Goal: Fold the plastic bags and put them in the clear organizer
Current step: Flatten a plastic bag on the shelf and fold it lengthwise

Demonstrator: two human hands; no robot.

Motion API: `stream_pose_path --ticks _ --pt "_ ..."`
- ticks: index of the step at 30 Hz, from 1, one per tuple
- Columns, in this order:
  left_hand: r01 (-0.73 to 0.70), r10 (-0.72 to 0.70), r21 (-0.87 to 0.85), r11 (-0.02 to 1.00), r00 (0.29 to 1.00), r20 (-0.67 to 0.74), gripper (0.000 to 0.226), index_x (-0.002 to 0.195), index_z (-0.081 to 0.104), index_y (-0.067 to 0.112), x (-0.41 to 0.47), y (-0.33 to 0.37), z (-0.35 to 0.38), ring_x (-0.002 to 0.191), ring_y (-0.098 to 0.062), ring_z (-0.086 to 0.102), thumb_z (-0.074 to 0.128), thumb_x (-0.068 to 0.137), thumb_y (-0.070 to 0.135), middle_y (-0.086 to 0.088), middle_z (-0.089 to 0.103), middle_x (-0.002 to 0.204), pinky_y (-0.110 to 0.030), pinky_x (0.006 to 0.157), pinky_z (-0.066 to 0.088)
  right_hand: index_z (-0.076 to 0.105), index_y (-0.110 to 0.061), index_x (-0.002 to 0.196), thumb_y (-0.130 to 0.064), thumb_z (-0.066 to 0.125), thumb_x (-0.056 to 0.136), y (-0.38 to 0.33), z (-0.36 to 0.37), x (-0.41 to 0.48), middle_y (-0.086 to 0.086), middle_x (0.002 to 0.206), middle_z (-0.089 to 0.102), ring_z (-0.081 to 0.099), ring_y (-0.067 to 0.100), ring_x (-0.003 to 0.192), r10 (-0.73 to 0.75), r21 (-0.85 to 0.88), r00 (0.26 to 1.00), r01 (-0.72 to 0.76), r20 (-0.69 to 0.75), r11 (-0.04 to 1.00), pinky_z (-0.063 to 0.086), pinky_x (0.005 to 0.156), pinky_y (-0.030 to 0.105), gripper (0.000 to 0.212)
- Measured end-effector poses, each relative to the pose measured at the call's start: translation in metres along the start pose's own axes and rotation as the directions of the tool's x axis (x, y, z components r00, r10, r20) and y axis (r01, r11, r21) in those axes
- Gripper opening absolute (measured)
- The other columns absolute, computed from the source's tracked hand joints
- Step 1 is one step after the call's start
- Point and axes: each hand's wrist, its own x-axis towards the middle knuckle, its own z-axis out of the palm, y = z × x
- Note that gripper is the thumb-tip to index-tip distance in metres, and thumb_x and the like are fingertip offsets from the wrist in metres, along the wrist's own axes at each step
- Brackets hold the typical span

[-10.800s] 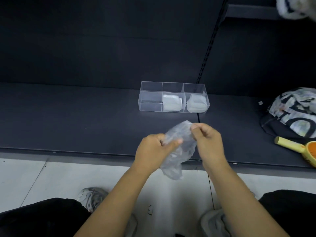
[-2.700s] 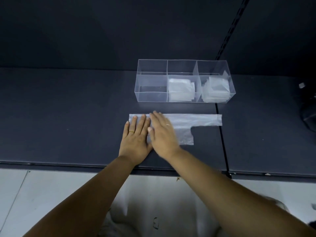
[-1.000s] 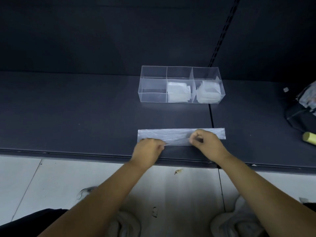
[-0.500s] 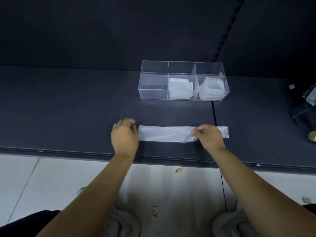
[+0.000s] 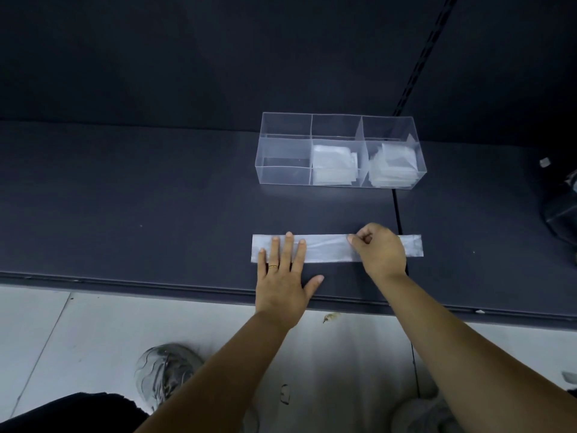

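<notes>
Dark matte shelf (image 5: 156,198), deep and wide, backed by a dark panel (image 5: 187,57). A slotted upright (image 5: 418,57) runs up the panel at right, and a seam (image 5: 398,207) below it splits the shelf board. The left half of the shelf is bare, open room. Front edge runs across the lower middle of the view. Below it, pale tiled floor (image 5: 78,332) with one grey shoe (image 5: 165,367) showing.

Clear organizer (image 5: 284,170) stands toward the back of the shelf, right of centre, three compartments in a row. Left compartment holds nothing. Middle one holds folded bags (image 5: 332,164), and the right one holds a taller stack (image 5: 393,165).

Plastic bag (image 5: 327,248) lies flat near the front edge, folded to a long narrow strip parallel to the organizer and well apart from it. Its right end crosses the seam.

Left hand (image 5: 282,276) lies palm down on the strip's left part, its fingers (image 5: 288,248) straight and spread, thumb out on the bare shelf. Right hand (image 5: 381,250) is curled over the strip's right part, its fingers (image 5: 354,239) pinching the far edge.

Dark object (image 5: 562,210) at the far right edge, cropped, cannot tell what. Gold ring (image 5: 273,266) on the left hand.
</notes>
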Motion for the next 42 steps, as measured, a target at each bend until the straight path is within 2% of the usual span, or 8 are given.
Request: stream_pose_path --ticks 4,7,12,17,22,27,36,42 --pt "0.014 -0.014 -0.018 1.0 1.0 -0.01 0.081 0.15 -0.018 0.025 -0.001 -0.004 0.0 0.145 -0.032 -0.018 -0.016 0.08 0.068 -0.006 -0.019 0.159 -0.048 0.115 -0.013 0.063 -0.011 0.098 -0.016 0.065 0.087 -0.007 -0.002 -0.005 0.008 0.097 0.062 0.059 0.028 0.092 -0.002 -0.086 0.997 -0.005 -0.073 0.996 0.048 0.075 0.036 0.012" --pt "0.01 -0.01 0.0 1.0 1.0 -0.007 0.075 0.145 -0.027 0.024 -0.001 -0.004 0.001 0.144 -0.034 -0.021 -0.015 0.083 0.065 -0.006 -0.028 0.155 -0.051 0.115 -0.014 0.06 -0.009 0.121 -0.002 0.06 0.083 -0.029 0.01 -0.025 0.014 0.124 0.055 0.051 0.033 0.112 -0.288 -0.245 0.943 0.243 -0.167 0.939 0.04 0.097 0.04 0.039" --pt "-0.019 0.018 0.046 0.999 1.0 0.023 0.079 0.134 -0.042 0.018 -0.001 -0.005 0.003 0.139 -0.034 -0.033 0.015 0.093 0.055 -0.01 -0.032 0.154 -0.055 0.115 -0.011 0.01 -0.021 0.154 -0.044 0.018 0.103 -0.045 0.055 -0.066 -0.004 0.162 0.008 -0.004 0.008 0.147 -0.456 -0.145 0.812 0.533 0.365 0.833 -0.007 0.12 0.028 0.056" --pt "0.001 -0.001 0.0 1.0 1.0 -0.013 0.071 0.141 -0.031 0.025 -0.002 -0.003 0.001 0.144 -0.032 -0.023 -0.007 0.086 0.063 -0.006 -0.027 0.156 -0.055 0.114 -0.012 -0.012 -0.022 0.151 -0.068 -0.004 0.086 0.016 0.025 -0.045 -0.007 0.157 -0.02 -0.025 0.008 0.142 -0.367 -0.381 0.839 0.518 0.402 0.766 -0.016 0.117 0.032 0.08" --pt "0.006 -0.007 -0.023 1.0 0.999 -0.032 0.081 0.15 -0.015 0.026 -0.001 -0.003 0.002 0.145 -0.033 -0.016 -0.015 0.08 0.067 -0.006 -0.016 0.16 -0.054 0.116 -0.009 0.0 -0.017 0.154 -0.05 0.024 0.1 0.075 -0.033 -0.013 0.001 0.162 -0.006 -0.008 0.017 0.148 -0.214 -0.531 0.945 0.318 0.249 0.786 -0.012 0.117 0.034 0.068" --pt "0.013 -0.013 0.011 1.0 0.999 -0.048 0.079 0.148 -0.02 0.026 0.001 -0.004 0.005 0.146 -0.034 -0.015 -0.016 0.08 0.067 -0.006 -0.014 0.16 -0.053 0.115 -0.011 0.051 -0.013 0.134 -0.031 0.058 0.093 0.082 -0.071 0.015 0.008 0.14 0.044 0.037 0.03 0.126 -0.137 -0.327 0.99 0.139 0.029 0.935 0.029 0.104 0.042 0.045" --pt "0.027 -0.026 0.035 0.999 0.999 -0.039 0.077 0.142 -0.028 0.028 -0.002 -0.003 0.004 0.146 -0.032 -0.016 -0.024 0.076 0.068 -0.005 -0.016 0.16 -0.052 0.115 -0.011 0.063 -0.013 0.08 -0.021 0.064 0.09 0.073 -0.068 0.024 -0.005 0.1 0.042 0.04 0.017 0.099 -0.149 -0.258 0.985 0.166 0.084 0.952 0.03 0.085 0.027 0.013" --pt "-0.046 0.047 0.053 0.998 0.999 -0.014 0.084 0.148 -0.019 0.028 0.002 -0.011 0.002 0.146 -0.031 -0.015 -0.027 0.075 0.069 -0.005 -0.014 0.16 -0.051 0.115 -0.011 0.058 -0.01 0.079 -0.009 0.059 0.09 0.069 -0.087 0.012 0.004 0.07 0.063 0.055 0.015 0.066 0.019 0.154 0.955 -0.067 0.298 0.986 0.045 0.062 0.025 0.011"
